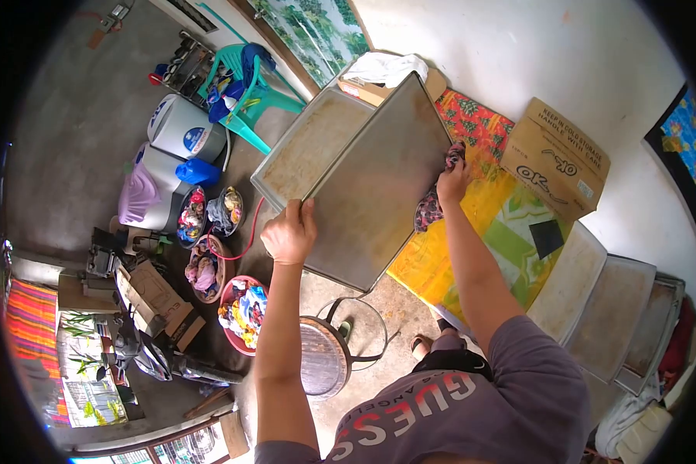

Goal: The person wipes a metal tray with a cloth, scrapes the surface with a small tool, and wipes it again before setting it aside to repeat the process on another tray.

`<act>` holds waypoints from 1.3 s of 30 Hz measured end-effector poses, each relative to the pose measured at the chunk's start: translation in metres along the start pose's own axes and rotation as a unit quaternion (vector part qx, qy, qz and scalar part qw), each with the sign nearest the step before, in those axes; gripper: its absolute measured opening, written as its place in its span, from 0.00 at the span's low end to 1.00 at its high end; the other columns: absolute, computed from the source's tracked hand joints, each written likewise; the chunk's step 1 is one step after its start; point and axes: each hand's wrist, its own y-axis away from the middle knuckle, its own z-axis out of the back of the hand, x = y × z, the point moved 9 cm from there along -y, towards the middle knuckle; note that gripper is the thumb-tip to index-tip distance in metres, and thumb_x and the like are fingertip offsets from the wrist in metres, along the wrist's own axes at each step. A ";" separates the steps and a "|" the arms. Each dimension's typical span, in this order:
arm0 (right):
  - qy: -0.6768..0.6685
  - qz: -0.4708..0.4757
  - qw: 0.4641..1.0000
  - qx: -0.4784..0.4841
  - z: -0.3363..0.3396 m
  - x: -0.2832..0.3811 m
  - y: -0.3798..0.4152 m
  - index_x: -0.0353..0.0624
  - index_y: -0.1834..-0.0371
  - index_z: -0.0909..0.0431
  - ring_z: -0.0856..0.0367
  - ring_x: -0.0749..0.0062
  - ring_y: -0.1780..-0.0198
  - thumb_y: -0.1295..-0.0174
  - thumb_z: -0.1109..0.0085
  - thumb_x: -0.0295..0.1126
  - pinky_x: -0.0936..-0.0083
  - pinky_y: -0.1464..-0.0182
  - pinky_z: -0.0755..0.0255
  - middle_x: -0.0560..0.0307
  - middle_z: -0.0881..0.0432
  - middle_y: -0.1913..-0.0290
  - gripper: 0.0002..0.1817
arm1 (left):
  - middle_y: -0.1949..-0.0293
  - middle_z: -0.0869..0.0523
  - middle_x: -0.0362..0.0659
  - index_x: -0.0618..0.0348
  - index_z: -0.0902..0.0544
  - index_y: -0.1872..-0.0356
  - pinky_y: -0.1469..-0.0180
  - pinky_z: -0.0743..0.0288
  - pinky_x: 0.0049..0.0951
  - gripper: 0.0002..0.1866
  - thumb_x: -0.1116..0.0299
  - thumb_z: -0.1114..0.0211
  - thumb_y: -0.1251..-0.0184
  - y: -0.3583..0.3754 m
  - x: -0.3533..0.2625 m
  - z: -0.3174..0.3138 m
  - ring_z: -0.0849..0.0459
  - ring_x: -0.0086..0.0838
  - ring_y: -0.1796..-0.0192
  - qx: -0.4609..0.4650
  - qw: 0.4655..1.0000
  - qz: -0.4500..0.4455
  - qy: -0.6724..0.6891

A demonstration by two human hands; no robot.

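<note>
A large, flat metal baking tray (pixel 379 178) is held up at a tilt in front of me. My left hand (pixel 290 232) is closed on its left edge, thumb and fingers pinching the rim. At the opposite edge, my right hand (pixel 454 182) is closed around a dark, pink-patterned cloth (pixel 429 210), bunched against the tray's rim. Part of the cloth hangs below that hand. Behind the raised tray lies a second tray (pixel 309 143) with a brownish, stained surface, partly hidden by the first.
A table with a yellow patterned cover (pixel 472 247) carries a cardboard box (pixel 557 158). More trays (pixel 619 309) lean at right. A round stool (pixel 321 356), basins of clothes (pixel 243 313), a green chair (pixel 247 93) and a washing machine (pixel 182 131) stand on the left.
</note>
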 end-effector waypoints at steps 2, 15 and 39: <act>0.000 -0.056 0.998 0.025 -0.002 -0.016 0.001 0.41 0.41 0.27 0.31 0.41 0.41 0.38 0.47 0.31 0.53 0.40 0.32 0.47 0.29 0.38 0.20 | 0.86 0.20 0.44 0.50 0.23 0.73 0.83 0.30 0.39 0.14 0.54 0.38 0.32 0.001 0.000 0.000 0.22 0.43 0.86 -0.003 1.000 0.003 -0.001; -0.122 -0.093 0.966 0.207 -0.007 -0.012 0.170 0.28 0.58 0.22 0.24 0.33 0.50 0.37 0.55 0.34 0.50 0.44 0.31 0.25 0.21 0.55 0.18 | 0.85 0.19 0.46 0.49 0.24 0.75 0.83 0.29 0.40 0.15 0.54 0.41 0.30 0.003 0.000 -0.002 0.19 0.42 0.84 0.023 0.996 0.035 -0.073; -0.366 0.032 0.930 0.034 0.058 0.112 -0.014 0.32 0.35 0.32 0.28 0.48 0.37 0.38 0.42 0.42 0.63 0.35 0.37 0.37 0.25 0.39 0.32 | 0.65 0.15 0.58 0.54 0.15 0.65 0.52 0.29 0.50 0.43 0.31 0.74 0.30 0.003 0.063 -0.040 0.19 0.58 0.54 0.216 0.936 0.202 0.190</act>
